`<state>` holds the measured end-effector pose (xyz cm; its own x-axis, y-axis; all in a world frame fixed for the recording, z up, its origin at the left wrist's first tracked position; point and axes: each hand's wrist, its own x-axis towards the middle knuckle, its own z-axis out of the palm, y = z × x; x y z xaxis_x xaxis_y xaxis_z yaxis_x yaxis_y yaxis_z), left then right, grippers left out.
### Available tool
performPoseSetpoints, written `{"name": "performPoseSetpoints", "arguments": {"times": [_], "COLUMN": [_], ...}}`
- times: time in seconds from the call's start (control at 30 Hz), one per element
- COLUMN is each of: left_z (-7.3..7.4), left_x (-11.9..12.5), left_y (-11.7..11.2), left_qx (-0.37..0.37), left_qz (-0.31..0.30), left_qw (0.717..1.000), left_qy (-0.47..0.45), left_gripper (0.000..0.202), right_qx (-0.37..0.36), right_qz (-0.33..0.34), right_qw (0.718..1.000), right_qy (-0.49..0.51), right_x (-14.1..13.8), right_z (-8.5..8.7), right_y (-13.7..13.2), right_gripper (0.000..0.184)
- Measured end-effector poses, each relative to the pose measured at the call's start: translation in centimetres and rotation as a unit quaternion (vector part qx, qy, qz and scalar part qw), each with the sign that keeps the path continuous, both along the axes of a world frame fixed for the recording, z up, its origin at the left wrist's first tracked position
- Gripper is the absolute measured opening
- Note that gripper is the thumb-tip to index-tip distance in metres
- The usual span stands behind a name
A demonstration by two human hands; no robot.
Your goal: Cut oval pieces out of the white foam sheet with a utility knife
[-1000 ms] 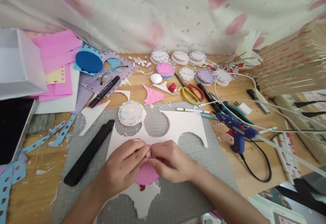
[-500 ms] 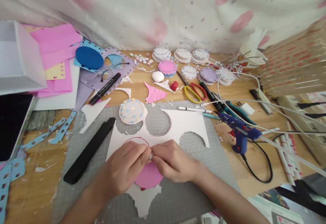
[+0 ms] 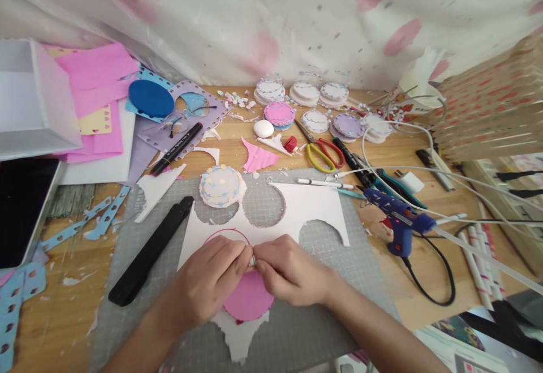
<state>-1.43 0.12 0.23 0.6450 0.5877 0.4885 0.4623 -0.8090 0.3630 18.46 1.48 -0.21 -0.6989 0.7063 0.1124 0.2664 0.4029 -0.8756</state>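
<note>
My left hand [image 3: 214, 274] and my right hand [image 3: 292, 271] meet fingertip to fingertip over the grey cutting mat. Both are closed in a pinch around a small whitish thing [image 3: 252, 261], mostly hidden by the fingers. Just below them lies a pink disc [image 3: 249, 299], its upper edge covered by my hands, on a white scrap [image 3: 240, 336] with torn edges. Behind my fingers a white foam sheet [image 3: 265, 231] has round cut-outs and a red circle line. A white decorated disc [image 3: 220, 186] rests at the sheet's upper left.
A black cutter [image 3: 150, 254] lies left on the cutting mat [image 3: 335, 316]. Scissors [image 3: 320, 152], a blue glue gun [image 3: 401, 223] and white cables are at right. Several decorated discs [image 3: 279, 114] stand at the back. A box [image 3: 38, 95] and tablet [image 3: 25, 209] sit left.
The view has shifted slightly. Both hands keep the same pinch in nearly the same place, and the pink disc shows a little lower and further right.
</note>
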Motion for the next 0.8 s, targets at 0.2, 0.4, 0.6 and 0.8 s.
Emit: {"name": "performPoseSetpoints", "arguments": {"times": [0.2, 0.4, 0.6, 0.8], "left_z": [-0.15, -0.16, 0.13, -0.4], "left_x": [0.05, 0.34, 0.35, 0.25], "left_y": [-0.25, 0.09, 0.14, 0.12], "left_qx": [-0.021, -0.028, -0.018, 0.03], "left_qz": [0.005, 0.011, 0.007, 0.005], "left_qw": [1.0, 0.999, 1.0, 1.0], "left_qy": [-0.003, -0.022, -0.024, 0.005], "left_gripper": [0.018, 0.016, 0.017, 0.021], "right_qx": [-0.006, -0.019, -0.015, 0.02], "right_qz": [-0.025, -0.015, -0.026, -0.063], "right_qw": [1.0, 0.999, 0.999, 0.997], "right_qy": [0.002, 0.027, 0.029, 0.029], "right_x": [-0.16, 0.17, 0.04, -0.55], "right_z": [0.14, 0.53, 0.35, 0.16], "right_y": [-0.22, -0.02, -0.11, -0.58], "right_gripper": [0.02, 0.018, 0.018, 0.021]}}
